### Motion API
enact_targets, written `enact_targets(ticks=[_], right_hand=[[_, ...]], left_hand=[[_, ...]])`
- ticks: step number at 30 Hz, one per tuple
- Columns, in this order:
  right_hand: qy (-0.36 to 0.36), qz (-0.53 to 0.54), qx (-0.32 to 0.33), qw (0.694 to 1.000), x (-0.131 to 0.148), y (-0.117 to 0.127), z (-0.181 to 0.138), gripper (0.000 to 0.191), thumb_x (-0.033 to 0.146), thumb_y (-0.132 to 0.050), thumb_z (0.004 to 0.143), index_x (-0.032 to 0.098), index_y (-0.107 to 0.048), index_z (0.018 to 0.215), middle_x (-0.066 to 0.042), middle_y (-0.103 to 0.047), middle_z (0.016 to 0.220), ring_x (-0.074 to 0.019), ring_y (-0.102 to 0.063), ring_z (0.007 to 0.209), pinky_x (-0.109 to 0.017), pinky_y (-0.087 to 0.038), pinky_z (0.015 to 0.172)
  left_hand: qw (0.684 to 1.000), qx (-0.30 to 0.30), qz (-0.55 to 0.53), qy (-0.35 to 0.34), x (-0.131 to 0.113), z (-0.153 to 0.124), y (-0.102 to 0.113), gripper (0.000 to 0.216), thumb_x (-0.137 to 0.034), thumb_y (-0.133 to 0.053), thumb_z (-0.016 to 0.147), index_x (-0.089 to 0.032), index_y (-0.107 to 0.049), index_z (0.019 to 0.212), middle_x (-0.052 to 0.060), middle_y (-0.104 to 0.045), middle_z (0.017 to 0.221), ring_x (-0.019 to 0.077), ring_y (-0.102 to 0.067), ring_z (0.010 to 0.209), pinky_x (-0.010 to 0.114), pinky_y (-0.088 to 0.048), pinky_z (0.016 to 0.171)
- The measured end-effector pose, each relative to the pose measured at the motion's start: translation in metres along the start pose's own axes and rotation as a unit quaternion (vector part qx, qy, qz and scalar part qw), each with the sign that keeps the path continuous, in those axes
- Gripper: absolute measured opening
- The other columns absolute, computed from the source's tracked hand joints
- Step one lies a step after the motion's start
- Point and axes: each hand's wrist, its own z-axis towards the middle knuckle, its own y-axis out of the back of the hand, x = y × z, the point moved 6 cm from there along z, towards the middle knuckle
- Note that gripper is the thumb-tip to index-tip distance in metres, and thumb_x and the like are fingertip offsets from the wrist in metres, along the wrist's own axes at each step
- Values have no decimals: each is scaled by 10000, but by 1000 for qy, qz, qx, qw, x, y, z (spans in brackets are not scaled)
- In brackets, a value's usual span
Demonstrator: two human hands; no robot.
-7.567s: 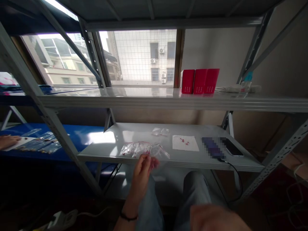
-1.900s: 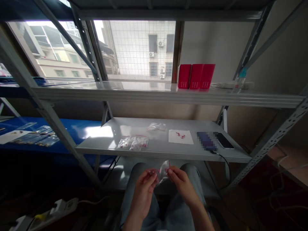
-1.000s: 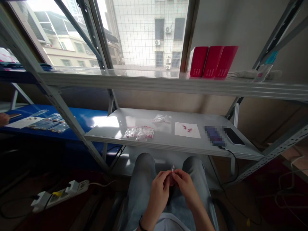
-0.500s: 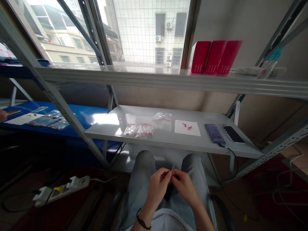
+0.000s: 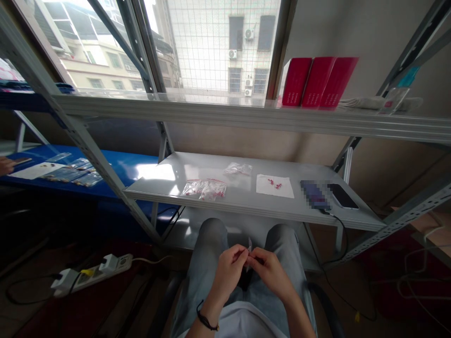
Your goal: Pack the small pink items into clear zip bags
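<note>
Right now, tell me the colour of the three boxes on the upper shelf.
Red boxes, clearest in the head view.

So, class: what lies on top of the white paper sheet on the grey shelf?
A few small red pieces lie near the middle of the white paper sheet. They are too small to identify; whatever lies beneath the sheet is covered.

Three red boxes (image 5: 319, 81) stand on the far upper shelf; two phones (image 5: 327, 195) lie right; one paper sheet (image 5: 274, 186).

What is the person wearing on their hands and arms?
Both hands, the left hand and the right hand, are bare, with no gloves or rings to be seen. A thin black wristband circles the left wrist. No sleeves reach the forearms.
</note>
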Motion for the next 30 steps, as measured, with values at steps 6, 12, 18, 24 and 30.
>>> enact_targets(ticks=[6, 12, 18, 24, 30], right_hand=[[-45, 21, -88, 995, -14, -8, 0, 365, 471, -569, 894, 233, -498, 626, 38, -471, 617, -159, -440, 628, -291, -322, 599], [-25, -123, -200, 972, -20, -6, 4, 311, 393, -505, 916, 264, -407, 650, 46, -446, 590, -167, -456, 571, -297, -314, 590], [60, -253, 20, 966, 10, -8, 5, 308, 126, -412, 907, 271, -669, 996, -9, -669, 836, -194, -665, 808, -273, -416, 719], [27, -394, 4, 919, 22, 0, 1, 335, 137, -422, 974, 244, -738, 1014, -59, -717, 947, -202, -704, 859, -275, -418, 701], [18, -348, 11, 937, 14, 3, 6, 250, 99, -515, 904, 204, -742, 898, -59, -729, 922, -201, -703, 844, -270, -448, 717]], left_hand=[[970, -86, 191, -123, -6, -6, -5, 333, -315, -362, 1022, -240, -570, 773, 37, -633, 787, 211, -647, 725, 320, -503, 695], [900, -77, 406, -141, -8, 2, -5, 318, -191, -314, 1057, -231, -571, 873, 66, -654, 898, 218, -687, 757, 313, -489, 657], [886, -10, 441, -143, -22, 11, 10, 302, -69, -438, 983, -210, -638, 805, 68, -703, 861, 234, -711, 788, 318, -452, 676], [895, 44, 415, -157, -46, 10, 4, 306, -86, -461, 977, -210, -649, 770, 56, -696, 846, 223, -687, 779, 320, -425, 688], [939, 60, 306, -145, -56, 8, 2, 279, -222, -504, 996, -221, -592, 732, 5, -648, 782, 182, -634, 761, 290, -411, 680]])
